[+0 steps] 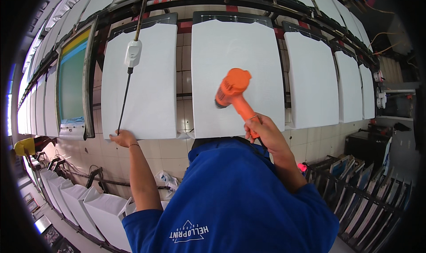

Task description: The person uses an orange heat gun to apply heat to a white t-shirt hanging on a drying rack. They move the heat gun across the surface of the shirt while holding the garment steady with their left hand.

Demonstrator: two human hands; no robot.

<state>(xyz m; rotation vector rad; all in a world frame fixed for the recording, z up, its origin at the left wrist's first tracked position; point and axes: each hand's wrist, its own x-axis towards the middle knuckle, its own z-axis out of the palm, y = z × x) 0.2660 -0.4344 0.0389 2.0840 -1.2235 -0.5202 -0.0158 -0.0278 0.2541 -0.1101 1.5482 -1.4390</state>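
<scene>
My right hand (262,129) is wrapped round the handle of an orange heat gun (237,81). The gun's dark nozzle points down and left over a white cloth-covered board (237,44) in front of me. At the near left corner of the neighbouring white-covered board (146,84), my left hand (123,138) closes its fingers on a black power cord (126,91). That cord runs up to a white plug connector (133,52) hanging from a cable above. Where the cord goes past my left fingers is hidden; the cloth corner lies right beside them.
More white-covered boards (310,75) line the rack to the right. A framed printing screen (73,75) with green mesh leans over boards at left. Behind me, a rack of frames (359,195) is at the right and white-covered boards (106,208) at the left.
</scene>
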